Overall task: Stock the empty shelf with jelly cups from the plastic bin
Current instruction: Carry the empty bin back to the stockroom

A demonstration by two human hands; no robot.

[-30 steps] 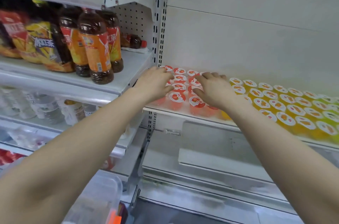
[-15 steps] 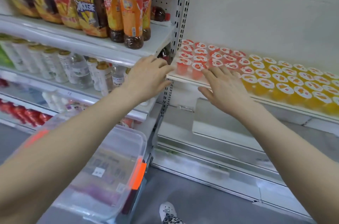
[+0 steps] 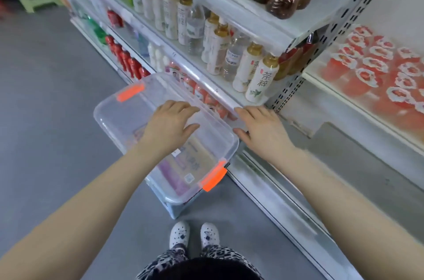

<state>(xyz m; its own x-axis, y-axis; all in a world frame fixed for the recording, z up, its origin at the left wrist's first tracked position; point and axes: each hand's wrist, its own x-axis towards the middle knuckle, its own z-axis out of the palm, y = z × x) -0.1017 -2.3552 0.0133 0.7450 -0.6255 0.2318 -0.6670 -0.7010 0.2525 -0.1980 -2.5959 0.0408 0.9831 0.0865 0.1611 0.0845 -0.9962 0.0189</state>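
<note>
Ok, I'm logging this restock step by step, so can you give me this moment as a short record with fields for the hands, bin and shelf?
left hand: open, fingers spread over the plastic bin, holding nothing; contact unclear
right hand: open, just beyond the bin's right edge, holding nothing
plastic bin: clear, orange latches at both ends, in front of the shelving; flat printed packs show inside, no cups made out
jelly cups: red, in rows on the shelf at right
neighbouring bay: bottled drinks
</note>
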